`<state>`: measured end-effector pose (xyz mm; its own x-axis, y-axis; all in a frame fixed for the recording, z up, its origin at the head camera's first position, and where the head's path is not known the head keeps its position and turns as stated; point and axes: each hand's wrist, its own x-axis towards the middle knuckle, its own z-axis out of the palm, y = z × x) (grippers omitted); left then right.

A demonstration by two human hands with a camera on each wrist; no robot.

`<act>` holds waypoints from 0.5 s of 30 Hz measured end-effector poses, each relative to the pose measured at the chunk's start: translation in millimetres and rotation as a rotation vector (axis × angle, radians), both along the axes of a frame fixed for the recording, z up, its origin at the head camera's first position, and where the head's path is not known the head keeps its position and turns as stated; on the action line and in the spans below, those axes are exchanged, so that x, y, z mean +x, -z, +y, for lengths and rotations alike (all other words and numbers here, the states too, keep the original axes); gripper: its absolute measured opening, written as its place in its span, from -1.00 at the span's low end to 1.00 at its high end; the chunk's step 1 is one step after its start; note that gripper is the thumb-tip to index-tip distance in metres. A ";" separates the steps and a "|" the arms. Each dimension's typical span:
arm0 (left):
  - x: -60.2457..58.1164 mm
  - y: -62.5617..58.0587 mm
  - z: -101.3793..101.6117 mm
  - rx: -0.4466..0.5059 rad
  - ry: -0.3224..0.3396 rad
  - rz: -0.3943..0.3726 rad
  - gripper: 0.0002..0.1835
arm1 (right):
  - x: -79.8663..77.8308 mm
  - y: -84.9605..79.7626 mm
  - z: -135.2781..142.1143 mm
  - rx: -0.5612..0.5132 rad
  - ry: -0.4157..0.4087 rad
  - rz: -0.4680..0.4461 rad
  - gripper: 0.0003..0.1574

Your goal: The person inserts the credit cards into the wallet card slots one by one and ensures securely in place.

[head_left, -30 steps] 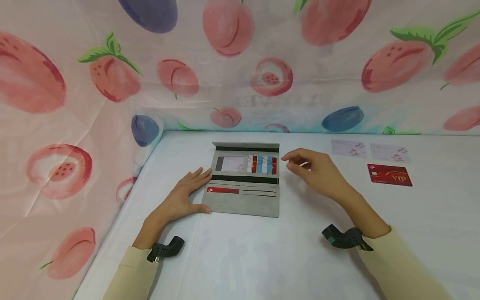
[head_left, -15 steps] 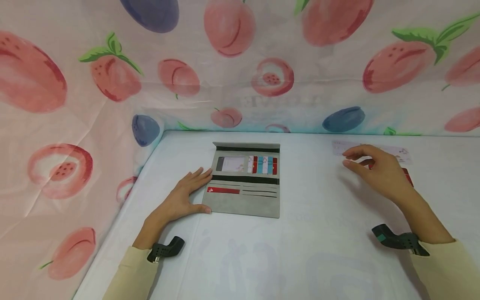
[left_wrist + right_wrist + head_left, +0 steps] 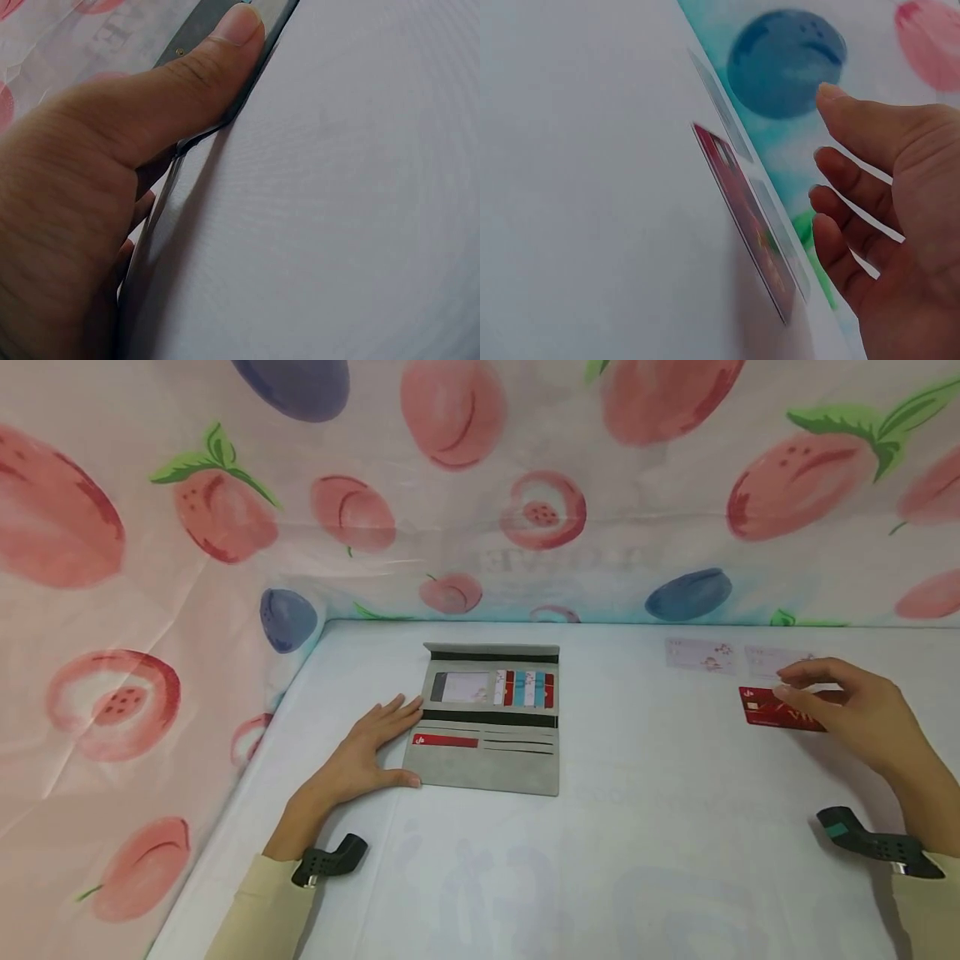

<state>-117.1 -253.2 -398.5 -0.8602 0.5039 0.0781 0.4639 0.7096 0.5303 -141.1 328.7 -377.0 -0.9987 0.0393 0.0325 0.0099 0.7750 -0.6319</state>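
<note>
An open grey wallet lies flat on the white table in the head view. Cards fill its upper pockets, and a red card sticks out of a lower left slot. My left hand rests at the wallet's left edge with fingers spread; in the left wrist view the thumb lies on that edge. Over at the right, my right hand hovers above a red VIP card and hides its right end. The right wrist view shows the fingers loosely bent, holding nothing and apart from the card.
Behind the red card, two pale printed cards lie side by side, the right one partly covered by my hand. A fruit-patterned cloth hangs along the table's back and left edges.
My right hand has travelled from beside the wallet rightward to above the red VIP card. The left hand and the wallet have stayed in place.
</note>
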 end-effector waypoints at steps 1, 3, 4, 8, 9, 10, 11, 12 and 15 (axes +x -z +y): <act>0.0 -0.1 0.0 0.002 0.002 0.002 0.03 | 0.5 2.6 5.1 -0.006 0.012 -0.009 -0.36; 0.0 -0.1 0.0 0.005 0.006 0.005 0.03 | 1.3 7.5 14.8 -0.013 0.038 -0.021 -0.34; 0.0 -0.2 -0.1 0.007 0.007 0.005 0.03 | 1.7 9.8 19.9 -0.015 0.047 -0.026 -0.34; 0.4 -0.5 -0.3 0.007 0.006 -0.001 0.03 | 1.9 20.2 37.3 -0.008 0.058 -0.020 -0.35; 0.4 -0.6 -0.4 0.007 0.004 -0.004 0.03 | 1.9 22.4 40.9 0.000 0.055 -0.018 -0.36; 0.4 -0.6 -0.4 0.007 0.002 -0.005 0.04 | 1.8 24.4 44.3 0.002 0.048 -0.017 -0.36; 0.3 -0.5 -0.5 0.006 0.001 -0.006 0.04 | 1.5 26.7 46.7 0.011 0.048 -0.017 -0.36; 0.1 -0.3 -0.3 0.004 0.000 -0.006 0.04 | 1.4 28.5 48.9 0.008 0.049 -0.021 -0.36; -0.8 0.5 -0.2 0.000 -0.001 -0.008 0.04 | 1.8 32.4 53.7 -0.021 0.053 -0.054 -0.33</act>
<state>-117.8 -253.4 -399.0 -0.8611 0.5035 0.0707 0.4591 0.7101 0.5339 -139.4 382.4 -409.4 -0.9955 0.0923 -0.0222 0.0848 0.7593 -0.6452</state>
